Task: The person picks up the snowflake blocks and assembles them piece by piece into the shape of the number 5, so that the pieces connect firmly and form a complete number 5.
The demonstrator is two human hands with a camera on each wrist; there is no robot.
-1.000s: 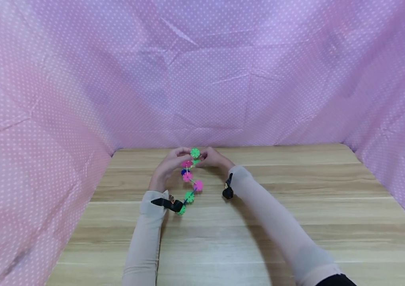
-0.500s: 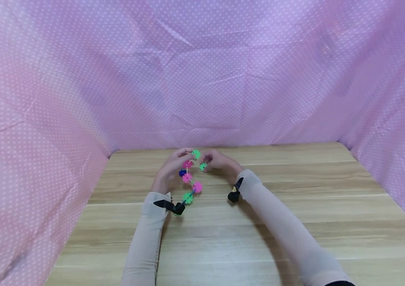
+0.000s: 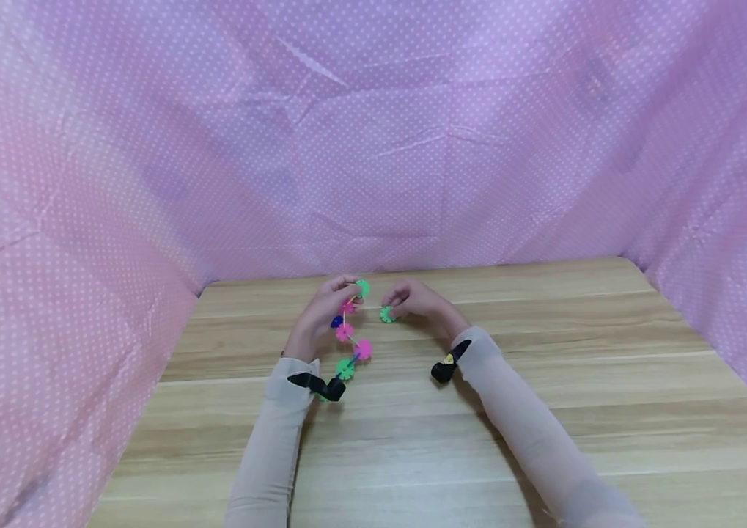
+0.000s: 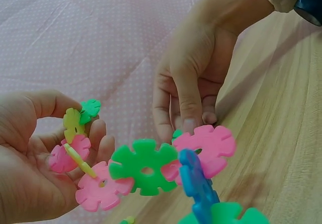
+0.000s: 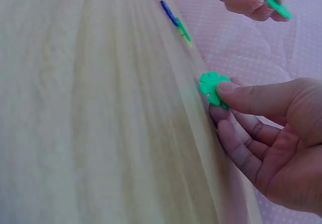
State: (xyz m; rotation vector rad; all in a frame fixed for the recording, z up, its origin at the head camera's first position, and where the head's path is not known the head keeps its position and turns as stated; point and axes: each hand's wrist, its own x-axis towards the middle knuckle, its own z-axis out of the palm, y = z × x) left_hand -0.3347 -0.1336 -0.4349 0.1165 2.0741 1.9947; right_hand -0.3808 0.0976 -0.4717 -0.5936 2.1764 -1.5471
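My left hand grips one end of a chain of flower-shaped interlocking discs. A green disc and a yellow disc are at the fingertips. From there pink, green and blue discs, slotted edge to edge, trail back toward the left wrist. My right hand pinches a loose green flower disc between thumb and fingers, close over the table and a short gap to the right of the chain. In the left wrist view the chain's pink disc hides most of that loose disc.
Beyond the chain, a dark blue disc lies on the wooden table, with a green disc and a bit of yellow beside it. Pink dotted cloth hangs around the table's back and sides.
My right hand has drawn away from the chain, to the right and slightly nearer, with the green disc in its fingers. The left hand still holds the chain in nearly the same spot.
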